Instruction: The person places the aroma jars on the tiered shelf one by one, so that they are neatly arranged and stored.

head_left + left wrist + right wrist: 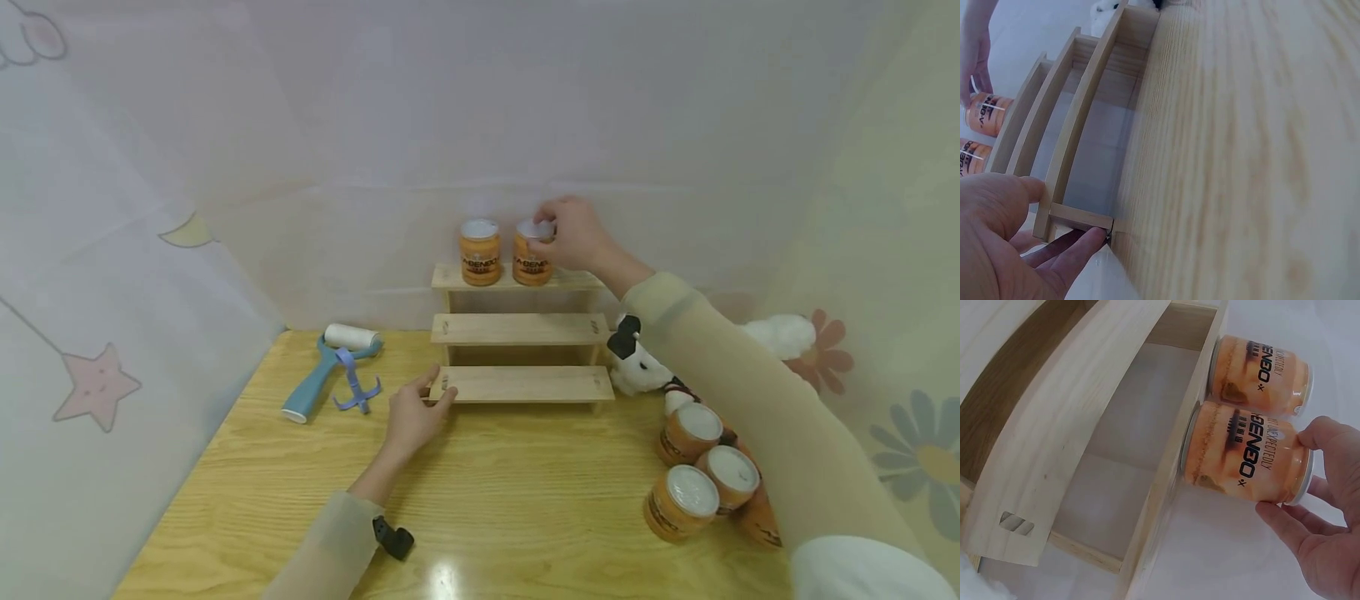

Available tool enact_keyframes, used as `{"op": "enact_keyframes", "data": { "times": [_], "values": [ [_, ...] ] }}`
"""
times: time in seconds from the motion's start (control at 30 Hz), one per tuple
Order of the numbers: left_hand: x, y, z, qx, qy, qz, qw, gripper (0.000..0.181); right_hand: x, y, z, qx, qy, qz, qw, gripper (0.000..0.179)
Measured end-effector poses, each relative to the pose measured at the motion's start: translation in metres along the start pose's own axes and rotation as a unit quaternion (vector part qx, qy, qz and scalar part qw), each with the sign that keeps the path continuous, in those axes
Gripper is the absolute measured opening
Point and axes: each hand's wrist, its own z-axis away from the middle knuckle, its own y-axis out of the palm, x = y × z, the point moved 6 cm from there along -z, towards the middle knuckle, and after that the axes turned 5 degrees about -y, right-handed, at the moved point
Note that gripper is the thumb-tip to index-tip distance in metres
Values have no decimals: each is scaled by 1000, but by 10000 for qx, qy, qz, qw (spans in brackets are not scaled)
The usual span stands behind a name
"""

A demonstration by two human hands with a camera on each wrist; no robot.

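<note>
A three-tier wooden shelf stands at the back of the table. Two orange cans with pale lids are upright on its top tier, the left can alone and the right can under my right hand. In the right wrist view, the fingers and thumb of that hand pinch the can around its lid end. My left hand grips the left end of the lowest tier; in the left wrist view the thumb lies on the board and fingers reach beneath its side.
Several orange cans cluster at the table's right, partly behind my right forearm. A black-and-white plush toy touches the area by the shelf's right end. At left lie a blue-handled lint roller and a purple hook-shaped stand. Cloth walls surround the table.
</note>
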Motion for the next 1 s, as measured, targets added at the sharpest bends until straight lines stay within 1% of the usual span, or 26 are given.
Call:
{"op": "enact_keyframes", "data": {
  "times": [0.13,0.4,0.53,0.63,0.73,0.87,1.0],
  "values": [
    [1,0,0,21,22,-2,10000,64,-2,2,0,9,111,-142,9998,39],
    [0,1,1,-37,44,-50,10000,64,-4,4,3,35,145,-320,9994,41],
    [3,0,1,-22,-17,29,10000,64,-4,2,3,103,258,-652,9975,47],
    [4,-1,1,-41,-47,45,10000,65,-7,-5,3,86,373,-819,9959,52],
    [4,-3,2,-65,-10,74,10000,65,-9,-13,7,59,371,-810,9960,54],
    [5,-4,3,-51,19,90,9999,65,-12,-24,19,-8,251,-803,9965,54],
    [5,-5,3,-44,25,104,9999,64,-21,-33,34,-140,223,-796,9965,53]
  ]
}}
